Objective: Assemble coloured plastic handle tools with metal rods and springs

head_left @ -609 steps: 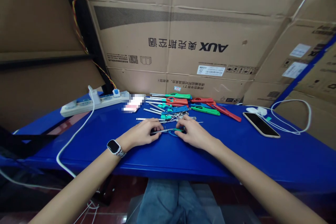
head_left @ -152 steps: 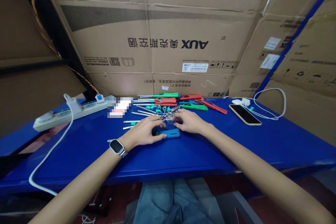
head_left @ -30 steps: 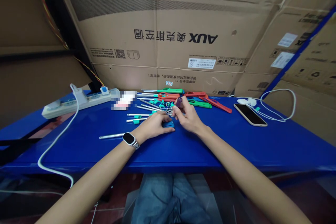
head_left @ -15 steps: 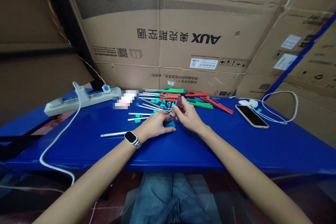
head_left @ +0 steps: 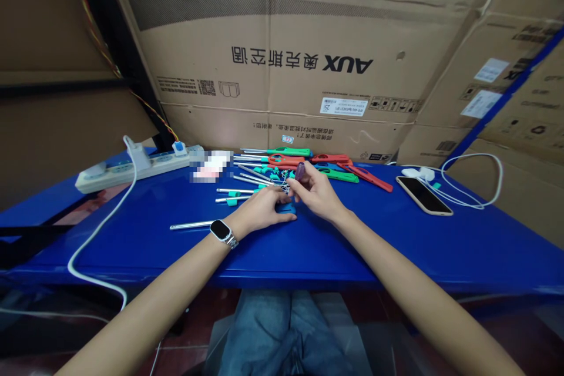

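Observation:
My left hand (head_left: pixel 265 209) lies over a blue long-necked lighter (head_left: pixel 287 208) and presses it to the table, thumb stretched along its near side. A metal tube (head_left: pixel 189 225) sticks out to the left from under that wrist, apparently the lighter's neck. Gripped in my right hand (head_left: pixel 322 195) is a screwdriver with a dark purple handle (head_left: pixel 300 171), upright over the lighter; its tip is hidden by the fingers. Just beyond the hands are loose metal tubes with teal-green pieces (head_left: pixel 233 194) and a tangle of thin white wires (head_left: pixel 284 180).
Green lighters (head_left: pixel 337 174) and red lighters (head_left: pixel 370 177) lie in a heap at the back. On the right are a phone (head_left: pixel 423 195) and a coiled white cable (head_left: pixel 493 188). A power strip (head_left: pixel 145 169) sits back left; a cardboard wall (head_left: pixel 211 123) stands behind.
The right hand's fingers have shifted slightly around the screwdriver handle. My left hand stays on the blue lighter, and the things on the table lie as before.

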### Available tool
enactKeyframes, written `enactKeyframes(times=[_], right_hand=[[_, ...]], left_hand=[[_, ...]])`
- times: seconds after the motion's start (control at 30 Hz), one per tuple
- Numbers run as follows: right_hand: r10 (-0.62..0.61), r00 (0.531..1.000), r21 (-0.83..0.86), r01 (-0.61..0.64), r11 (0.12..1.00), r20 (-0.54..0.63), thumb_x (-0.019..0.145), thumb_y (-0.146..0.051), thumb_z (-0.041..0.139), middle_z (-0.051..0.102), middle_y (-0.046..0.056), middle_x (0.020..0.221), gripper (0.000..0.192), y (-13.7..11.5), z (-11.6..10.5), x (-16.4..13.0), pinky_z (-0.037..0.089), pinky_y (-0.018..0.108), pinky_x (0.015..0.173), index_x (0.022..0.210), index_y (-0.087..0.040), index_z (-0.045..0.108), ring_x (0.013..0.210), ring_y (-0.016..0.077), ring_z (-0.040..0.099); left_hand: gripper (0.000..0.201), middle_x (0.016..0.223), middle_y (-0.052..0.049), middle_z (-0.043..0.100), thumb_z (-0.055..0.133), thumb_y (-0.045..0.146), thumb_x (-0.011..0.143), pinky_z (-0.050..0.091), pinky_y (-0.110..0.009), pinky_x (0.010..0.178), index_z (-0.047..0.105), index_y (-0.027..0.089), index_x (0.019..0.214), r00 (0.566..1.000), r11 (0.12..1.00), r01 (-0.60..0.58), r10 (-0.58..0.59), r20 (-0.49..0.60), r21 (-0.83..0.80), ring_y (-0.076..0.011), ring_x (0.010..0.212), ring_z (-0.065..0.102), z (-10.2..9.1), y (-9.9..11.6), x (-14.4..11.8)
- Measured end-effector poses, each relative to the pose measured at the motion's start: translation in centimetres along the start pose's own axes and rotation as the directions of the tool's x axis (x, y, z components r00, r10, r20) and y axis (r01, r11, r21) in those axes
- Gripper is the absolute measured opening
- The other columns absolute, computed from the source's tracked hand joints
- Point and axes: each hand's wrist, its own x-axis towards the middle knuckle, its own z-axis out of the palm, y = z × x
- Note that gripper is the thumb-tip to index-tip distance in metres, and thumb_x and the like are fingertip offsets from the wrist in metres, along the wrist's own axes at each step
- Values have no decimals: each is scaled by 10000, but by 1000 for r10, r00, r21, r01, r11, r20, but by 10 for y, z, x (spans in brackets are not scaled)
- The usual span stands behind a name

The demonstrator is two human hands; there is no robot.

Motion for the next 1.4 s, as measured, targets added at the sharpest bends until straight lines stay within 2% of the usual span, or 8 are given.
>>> enactKeyframes(times=[0.33,0.43,0.57,0.8,1.0,1.17,1.27,1.4], right_hand=[[12,1000,2,-12,1000,19,915,-438,602,661,-7,683,212,2,-1,0,499,311,496,895,-255,497,521,170,604],[25,999,-3,-25,1000,24,917,-452,600,663,-9,679,228,3,-2,0,496,287,503,925,-245,507,516,155,603],[20,999,-24,-19,1000,46,933,-460,574,664,-9,683,272,3,-3,1,492,258,515,1054,-220,531,513,137,604],[46,999,-78,-47,996,-21,923,-457,586,662,18,674,290,7,1,1,482,261,518,983,-173,582,512,138,594],[-10,999,37,11,999,-40,878,-511,623,648,24,800,374,-8,-6,2,481,255,557,1053,-180,628,604,125,559],[7,1000,141,-6,990,-7,859,-562,619,560,-23,656,384,-18,-12,3,446,242,518,923,-184,650,527,98,488],[38,998,148,-29,989,-59,802,-549,695,541,-28,629,380,-16,-7,5,412,232,494,795,-180,608,519,90,464],[70,987,190,-41,981,-146,710,-530,783,537,-33,643,412,-10,3,9,391,228,481,790,-190,565,555,106,484]], left_hand=[[276,978,-62,694,726,436,813,483,-318,805,703,190,935,1000,1000,-19,19,-17,-18,-239,916,634,-4,4,-2],[235,945,-61,702,589,382,909,479,-330,786,695,181,971,986,992,-37,17,-166,-117,-213,854,626,-20,12,1],[232,928,-56,706,585,377,912,480,-284,707,668,166,963,897,957,-49,-83,-434,-285,-173,796,624,-42,29,19],[286,699,-8,643,740,415,806,450,-237,584,643,152,746,888,853,-142,-115,-446,-503,-123,633,578,-38,47,51],[210,871,-50,655,725,379,838,474,-280,689,736,175,790,892,818,-235,-34,-451,-525,-155,792,604,-34,32,43],[215,999,-80,641,632,364,912,496,-304,776,771,202,928,916,806,-258,29,-399,-533,-185,939,611,-37,25,39],[200,950,-61,640,667,358,884,493,-288,753,754,197,964,886,814,-249,-27,-462,-525,-165,879,612,-35,31,41],[188,846,-28,637,785,345,777,488,-272,700,709,173,787,817,797,-258,-121,-563,-546,-149,796,608,-27,38,45]])
